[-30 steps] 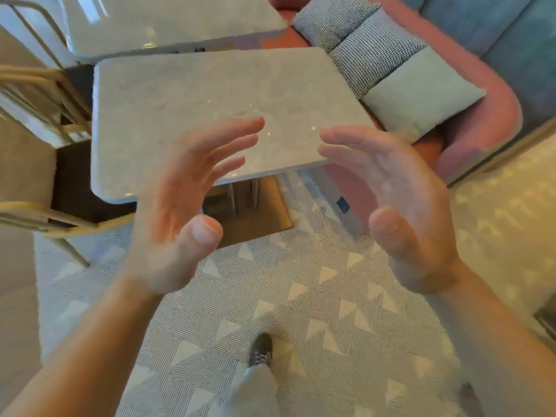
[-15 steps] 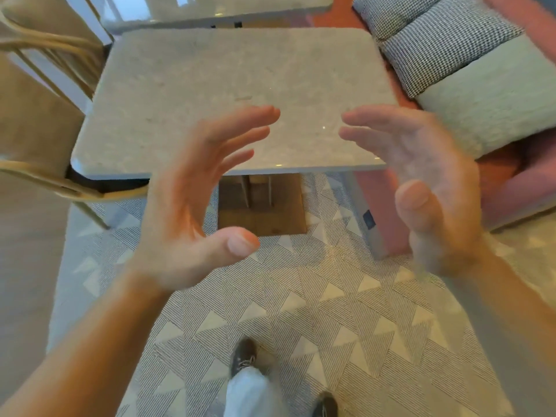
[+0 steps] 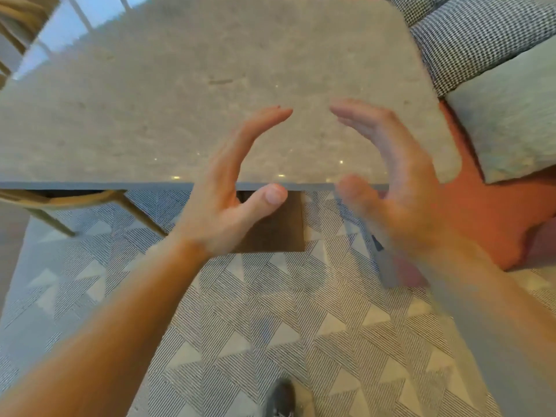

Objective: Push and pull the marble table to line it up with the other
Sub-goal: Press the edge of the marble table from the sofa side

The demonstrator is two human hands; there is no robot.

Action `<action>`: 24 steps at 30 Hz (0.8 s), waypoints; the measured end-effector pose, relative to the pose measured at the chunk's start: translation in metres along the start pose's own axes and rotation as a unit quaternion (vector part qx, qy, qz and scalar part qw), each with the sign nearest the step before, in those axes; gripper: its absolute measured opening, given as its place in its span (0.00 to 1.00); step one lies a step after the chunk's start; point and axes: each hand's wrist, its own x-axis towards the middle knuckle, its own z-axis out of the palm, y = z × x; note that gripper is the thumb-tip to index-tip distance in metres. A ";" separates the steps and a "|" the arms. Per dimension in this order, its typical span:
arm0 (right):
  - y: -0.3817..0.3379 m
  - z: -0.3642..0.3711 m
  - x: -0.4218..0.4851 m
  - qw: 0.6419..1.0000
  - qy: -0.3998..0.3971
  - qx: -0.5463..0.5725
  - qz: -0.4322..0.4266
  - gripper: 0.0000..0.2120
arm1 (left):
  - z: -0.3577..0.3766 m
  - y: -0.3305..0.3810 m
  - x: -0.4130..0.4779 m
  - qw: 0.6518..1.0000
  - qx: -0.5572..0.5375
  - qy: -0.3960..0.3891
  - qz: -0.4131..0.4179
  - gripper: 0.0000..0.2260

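Observation:
A grey marble table [image 3: 180,94] fills the upper half of the view, its near edge running across the middle. Below it shows the brown wooden base [image 3: 276,233]. My left hand [image 3: 228,188] hovers at the near edge, fingers curved over the top and thumb below the edge line, holding nothing. My right hand [image 3: 391,179] is beside it, blurred, fingers spread and curved over the top near the right corner. Whether either hand touches the marble is unclear. The second table is barely visible as a shiny strip [image 3: 60,31] at the top left.
A wooden chair [image 3: 75,206] stands under the table's left side. An orange-pink sofa [image 3: 487,224] with checked cushions [image 3: 481,34] and a pale green cushion [image 3: 511,115] is close on the right. A patterned rug [image 3: 270,326] covers the floor, with my shoe [image 3: 279,398] on it.
The view has closed in on the table, whose near edge now lies square across the frame. Both hands have moved forward and closer together over that edge.

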 end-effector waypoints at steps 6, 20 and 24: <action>0.095 0.038 0.032 0.987 -0.059 -0.144 0.043 0.39 | 0.002 -0.090 0.027 0.966 0.229 -0.100 -0.066 0.48; 0.147 0.052 0.034 0.868 -0.131 -0.464 0.120 0.59 | -0.021 -0.145 0.046 0.846 0.507 -0.132 -0.099 0.49; 0.147 0.050 0.039 0.860 -0.148 -0.472 0.130 0.60 | -0.019 -0.141 0.048 0.838 0.522 -0.126 -0.096 0.50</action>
